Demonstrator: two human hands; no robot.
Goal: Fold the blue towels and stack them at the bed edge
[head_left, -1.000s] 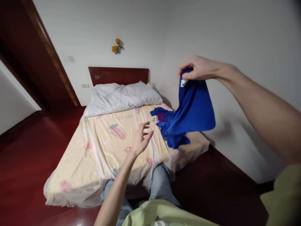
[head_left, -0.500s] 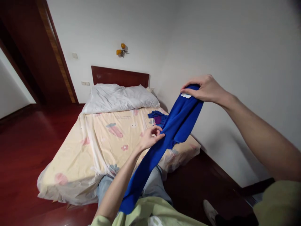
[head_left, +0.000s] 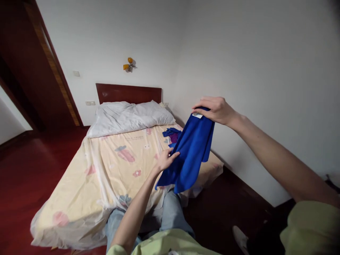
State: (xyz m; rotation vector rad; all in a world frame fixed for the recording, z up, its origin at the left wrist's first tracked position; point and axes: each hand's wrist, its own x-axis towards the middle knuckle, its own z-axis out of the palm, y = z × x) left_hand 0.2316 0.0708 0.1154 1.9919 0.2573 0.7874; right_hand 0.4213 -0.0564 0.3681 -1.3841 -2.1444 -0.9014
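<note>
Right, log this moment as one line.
right hand: holds blue cloth by top, near white tag | left hand: at cloth's side edge, grip unclear | bed: crumpled blue-purple fabric

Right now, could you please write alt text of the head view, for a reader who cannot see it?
A person's right hand holds up a blue cloth near its white label, while the left hand touches the cloth's side edge. On the cream, patterned bed beyond lie crumpled blue and purple fabric and a pale quilt.

Cloth (head_left: 193, 148) before bed (head_left: 77, 184), headboard (head_left: 129, 93) at far end
</note>
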